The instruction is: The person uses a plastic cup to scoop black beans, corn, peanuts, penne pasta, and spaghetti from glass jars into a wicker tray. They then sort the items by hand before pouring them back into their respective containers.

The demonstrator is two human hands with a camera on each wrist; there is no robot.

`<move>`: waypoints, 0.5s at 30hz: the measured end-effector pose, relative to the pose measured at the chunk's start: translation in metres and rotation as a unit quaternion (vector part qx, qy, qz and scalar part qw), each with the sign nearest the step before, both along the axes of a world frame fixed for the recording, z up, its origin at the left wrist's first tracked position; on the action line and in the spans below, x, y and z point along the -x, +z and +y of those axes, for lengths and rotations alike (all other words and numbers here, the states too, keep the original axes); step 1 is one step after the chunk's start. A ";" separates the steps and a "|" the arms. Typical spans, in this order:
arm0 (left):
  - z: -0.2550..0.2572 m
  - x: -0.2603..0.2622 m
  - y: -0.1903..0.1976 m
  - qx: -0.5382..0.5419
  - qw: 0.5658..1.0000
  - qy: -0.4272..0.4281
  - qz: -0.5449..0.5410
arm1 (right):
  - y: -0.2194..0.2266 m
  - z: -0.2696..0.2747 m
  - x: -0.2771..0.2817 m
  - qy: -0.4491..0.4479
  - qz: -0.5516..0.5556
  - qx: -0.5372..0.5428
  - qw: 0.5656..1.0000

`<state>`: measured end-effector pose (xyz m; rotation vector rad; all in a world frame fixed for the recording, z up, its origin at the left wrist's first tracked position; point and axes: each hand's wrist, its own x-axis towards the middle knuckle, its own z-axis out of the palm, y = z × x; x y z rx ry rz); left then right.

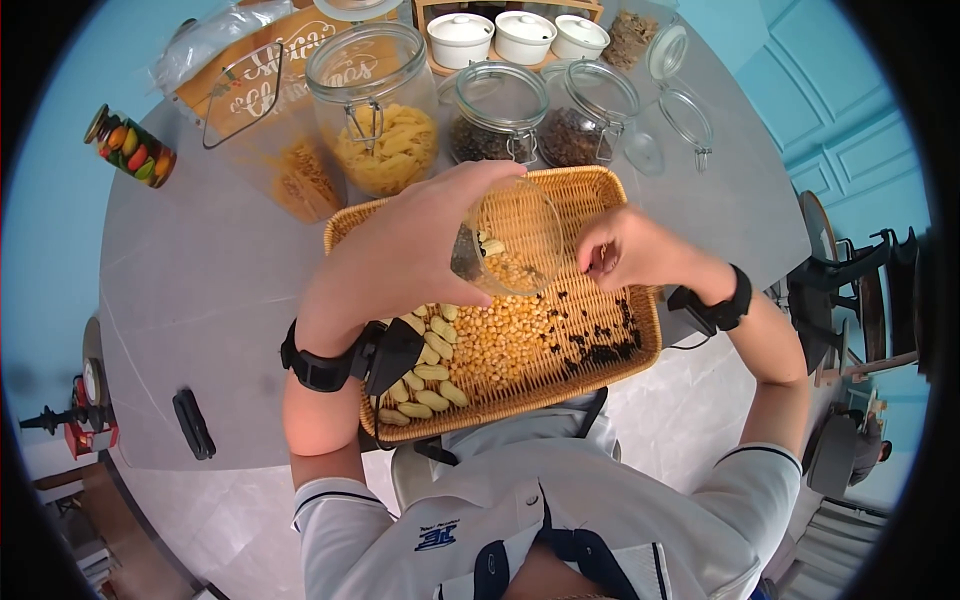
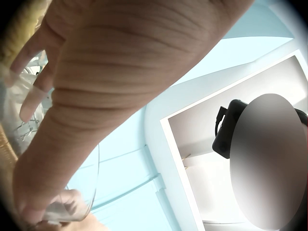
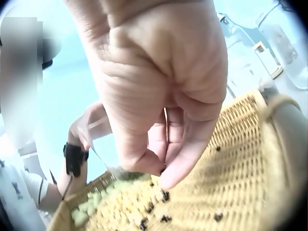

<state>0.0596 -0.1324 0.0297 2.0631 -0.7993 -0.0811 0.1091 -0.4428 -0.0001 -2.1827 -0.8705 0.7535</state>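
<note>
My left hand (image 1: 400,240) grips a clear glass cup (image 1: 540,215) tilted above a wicker basket (image 1: 575,200); a dark patch shows at the cup's far-left end. Just right of the cup's mouth is my right hand (image 1: 640,250). In the right wrist view its thumb and fingers pinch a small dark piece (image 3: 162,171), mostly hidden by the fingertips. Below the hands, the basket holds unshelled peanuts (image 1: 432,372) at left and yellow corn kernels (image 1: 490,345) in the middle. Small black pieces (image 1: 605,352) lie scattered at right.
Behind the basket stand a glass jar of penne pasta (image 1: 385,150), two clip-top jars of dark contents (image 1: 490,135), and lidded white pots (image 1: 460,40). A pasta container (image 1: 300,180) and a jar of colourful contents (image 1: 135,150) are at left. A black case (image 1: 193,424) lies on the grey table.
</note>
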 end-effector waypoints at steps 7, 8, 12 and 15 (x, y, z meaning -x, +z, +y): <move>-0.002 0.000 0.003 -0.008 1.000 -0.003 0.025 | 0.071 0.045 0.013 -0.056 -0.016 -0.207 0.977; -0.002 0.000 0.003 -0.009 1.000 -0.003 0.024 | 0.068 0.048 0.013 -0.020 -0.074 -0.194 0.978; -0.002 0.001 0.003 -0.011 1.000 0.000 0.018 | 0.060 0.053 0.015 0.055 -0.203 -0.155 0.965; -0.002 0.001 0.003 -0.007 1.000 0.004 0.023 | 0.057 0.051 0.016 0.052 -0.209 -0.158 0.964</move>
